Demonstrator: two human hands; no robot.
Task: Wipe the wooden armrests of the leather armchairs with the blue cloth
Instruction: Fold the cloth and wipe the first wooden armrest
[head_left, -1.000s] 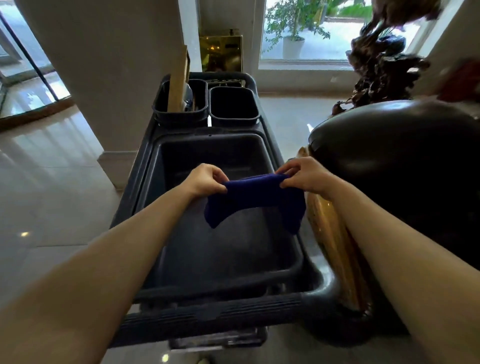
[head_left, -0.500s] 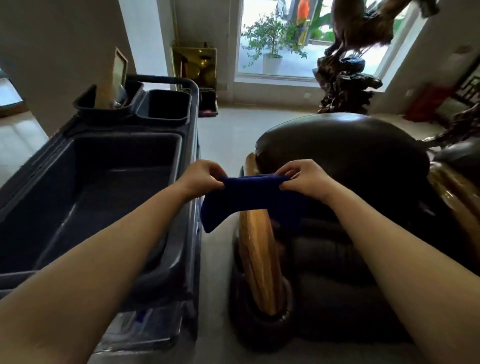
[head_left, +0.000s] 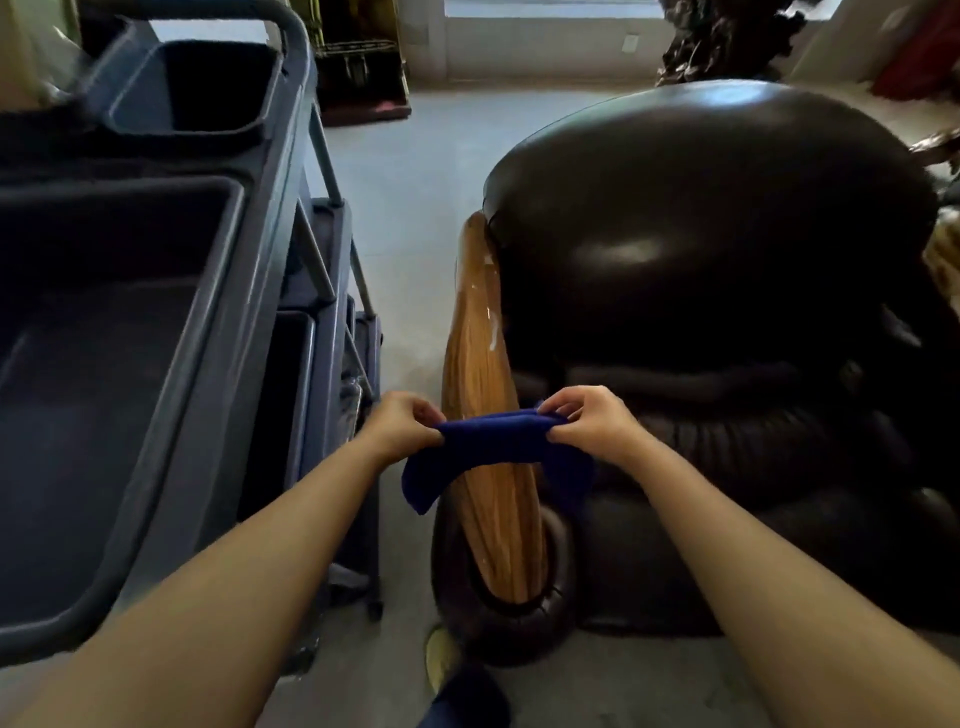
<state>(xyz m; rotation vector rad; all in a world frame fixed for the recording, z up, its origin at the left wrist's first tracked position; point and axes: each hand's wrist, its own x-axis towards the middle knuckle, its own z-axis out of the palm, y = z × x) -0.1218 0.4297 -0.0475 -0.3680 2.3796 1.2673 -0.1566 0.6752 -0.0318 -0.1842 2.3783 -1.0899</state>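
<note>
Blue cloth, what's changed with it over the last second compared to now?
The blue cloth has been carried from over the grey cart to the right and lowered across the wooden armrest of the leather armchair. The left hand and right hand still pinch its two ends as before.

Cloth (head_left: 493, 441) was deep blue. Armrest (head_left: 485, 415) showed golden-brown streaked wood grain. Armchair (head_left: 701, 234) leather was glossy dark brown. Cart (head_left: 249, 218) was grey.

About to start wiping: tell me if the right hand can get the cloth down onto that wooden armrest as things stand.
Probably yes. The right hand and left hand hold the blue cloth stretched right across the wooden armrest, with nothing between them. The cart stands off to the left, clear of the way.
</note>
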